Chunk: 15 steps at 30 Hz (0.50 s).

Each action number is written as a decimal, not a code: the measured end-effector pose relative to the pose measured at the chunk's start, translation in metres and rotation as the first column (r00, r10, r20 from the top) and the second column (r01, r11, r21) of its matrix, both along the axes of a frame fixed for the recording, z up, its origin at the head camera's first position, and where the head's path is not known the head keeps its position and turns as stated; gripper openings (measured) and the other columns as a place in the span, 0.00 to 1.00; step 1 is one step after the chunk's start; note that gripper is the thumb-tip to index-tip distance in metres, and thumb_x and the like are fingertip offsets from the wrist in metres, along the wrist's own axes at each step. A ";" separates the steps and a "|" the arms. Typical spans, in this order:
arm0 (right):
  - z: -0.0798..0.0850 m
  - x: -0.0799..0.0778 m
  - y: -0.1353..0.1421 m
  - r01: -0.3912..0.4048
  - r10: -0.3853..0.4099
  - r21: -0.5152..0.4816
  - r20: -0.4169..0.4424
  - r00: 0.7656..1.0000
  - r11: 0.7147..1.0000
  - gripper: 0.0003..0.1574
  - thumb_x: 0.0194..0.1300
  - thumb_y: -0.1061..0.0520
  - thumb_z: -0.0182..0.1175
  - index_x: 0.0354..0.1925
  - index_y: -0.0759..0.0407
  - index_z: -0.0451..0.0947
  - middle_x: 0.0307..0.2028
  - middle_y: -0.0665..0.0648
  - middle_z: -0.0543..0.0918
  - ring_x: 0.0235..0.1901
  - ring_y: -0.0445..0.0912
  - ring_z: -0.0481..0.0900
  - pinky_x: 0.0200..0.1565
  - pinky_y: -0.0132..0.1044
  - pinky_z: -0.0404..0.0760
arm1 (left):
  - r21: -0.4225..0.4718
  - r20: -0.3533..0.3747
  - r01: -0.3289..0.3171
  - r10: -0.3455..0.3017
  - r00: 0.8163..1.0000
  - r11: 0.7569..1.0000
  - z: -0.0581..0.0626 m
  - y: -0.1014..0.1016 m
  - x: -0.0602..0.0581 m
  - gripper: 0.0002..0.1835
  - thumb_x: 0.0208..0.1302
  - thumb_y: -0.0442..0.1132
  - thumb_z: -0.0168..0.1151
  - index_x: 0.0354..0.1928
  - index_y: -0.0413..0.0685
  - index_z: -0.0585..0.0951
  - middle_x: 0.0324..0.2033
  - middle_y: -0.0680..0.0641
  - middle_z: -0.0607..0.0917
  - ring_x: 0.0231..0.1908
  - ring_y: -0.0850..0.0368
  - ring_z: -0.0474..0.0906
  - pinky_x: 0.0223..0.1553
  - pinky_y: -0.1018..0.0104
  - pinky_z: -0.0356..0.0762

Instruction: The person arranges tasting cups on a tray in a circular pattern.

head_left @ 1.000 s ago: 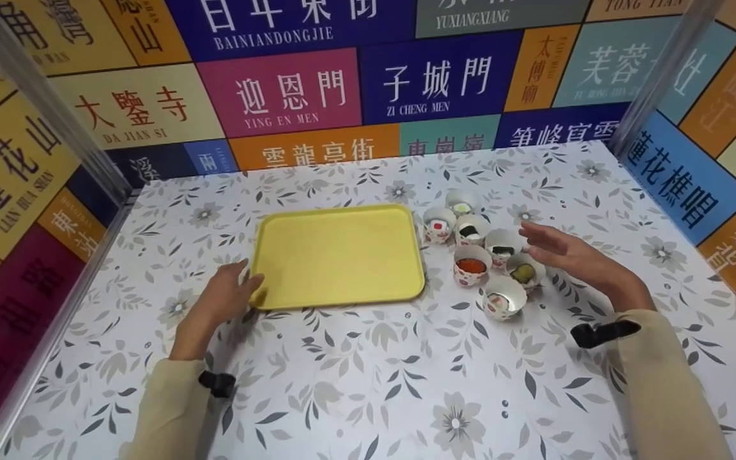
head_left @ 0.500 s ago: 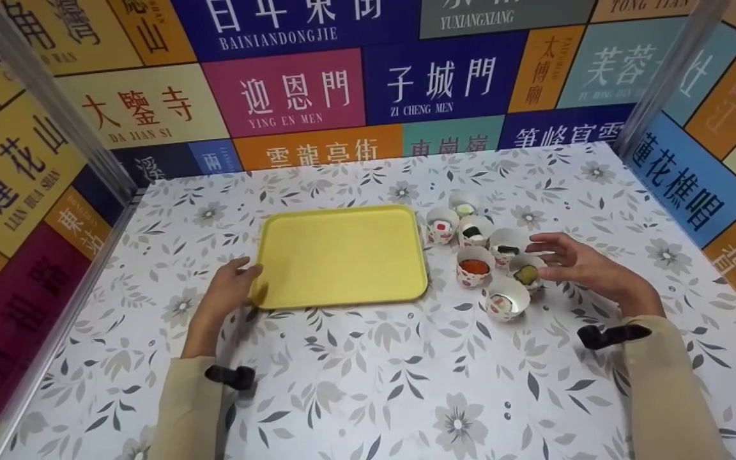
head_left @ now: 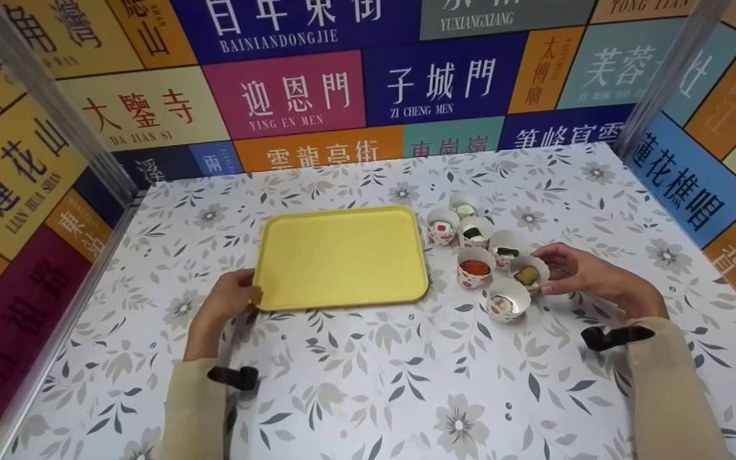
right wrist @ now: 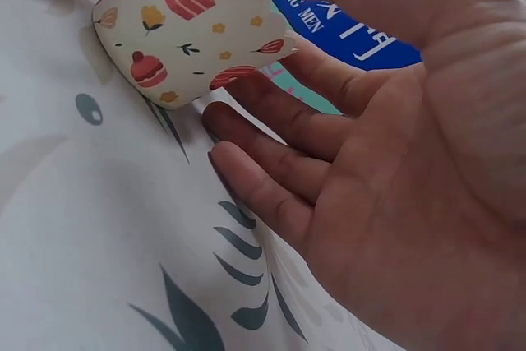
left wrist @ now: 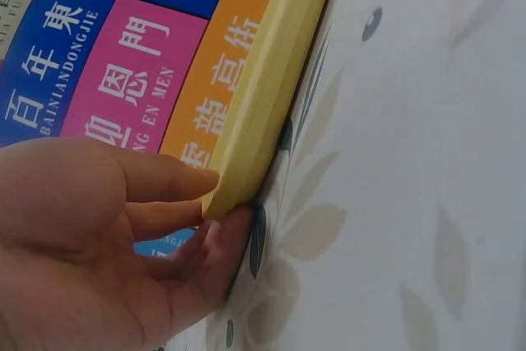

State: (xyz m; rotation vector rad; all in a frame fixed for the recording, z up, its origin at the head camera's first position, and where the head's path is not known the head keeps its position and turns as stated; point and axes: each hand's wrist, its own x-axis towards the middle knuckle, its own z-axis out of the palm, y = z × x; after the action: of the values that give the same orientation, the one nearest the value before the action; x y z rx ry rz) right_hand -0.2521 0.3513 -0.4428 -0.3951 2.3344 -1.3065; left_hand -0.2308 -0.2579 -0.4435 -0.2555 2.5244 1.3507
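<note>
My left hand (head_left: 232,295) is at the near left corner of a yellow tray (head_left: 342,255), thumb at the rim and fingertips beneath the corner in the left wrist view. My right hand (head_left: 582,275) is at the right side of a paper cup (head_left: 537,287) holding a greenish-brown piece. In the right wrist view this patterned cup (right wrist: 177,39) stands between the thumb and the loosely extended fingers. Several more paper cups stand to its left, including one with orange-red contents (head_left: 474,268) and one with a pale, pink-marked piece (head_left: 501,305).
The cups are grouped close together beside the tray's right edge. A white tablecloth (head_left: 368,383) printed with leaves and flowers covers the table. Panels with large lettering (head_left: 285,92) wall in the back and both sides.
My right hand has come down and in against the cup with the greenish-brown piece. My left fingers have closed in under the tray's corner. Tray and cups have stayed in place.
</note>
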 end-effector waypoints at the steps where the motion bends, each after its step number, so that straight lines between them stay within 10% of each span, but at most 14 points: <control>1: 0.000 -0.001 0.000 -0.005 0.005 0.007 -0.001 1.000 1.000 0.43 0.63 0.59 0.67 0.69 0.66 0.58 0.68 0.66 0.67 0.53 0.28 0.73 0.53 0.21 0.73 | -0.015 -0.005 0.006 -0.006 1.000 1.000 0.000 0.000 -0.001 0.29 0.71 0.30 0.48 0.73 0.33 0.64 0.65 0.31 0.74 0.52 0.48 0.79 0.44 0.66 0.81; 15: -0.004 -0.006 -0.008 -0.020 0.020 0.040 -0.017 1.000 0.999 0.43 0.57 0.58 0.72 0.65 0.61 0.62 0.61 0.59 0.73 0.50 0.36 0.78 0.47 0.32 0.78 | -0.028 -0.011 0.003 -0.004 1.000 1.000 -0.005 -0.001 0.000 0.31 0.68 0.28 0.47 0.74 0.34 0.63 0.64 0.32 0.76 0.47 0.53 0.79 0.40 0.70 0.77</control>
State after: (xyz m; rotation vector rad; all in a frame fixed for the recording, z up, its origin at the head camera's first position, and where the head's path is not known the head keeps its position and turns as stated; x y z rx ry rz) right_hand -0.2577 0.3432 -0.4465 -0.4177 2.3608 -1.2503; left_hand -0.2306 -0.2589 -0.4482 -0.2499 2.5530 1.3199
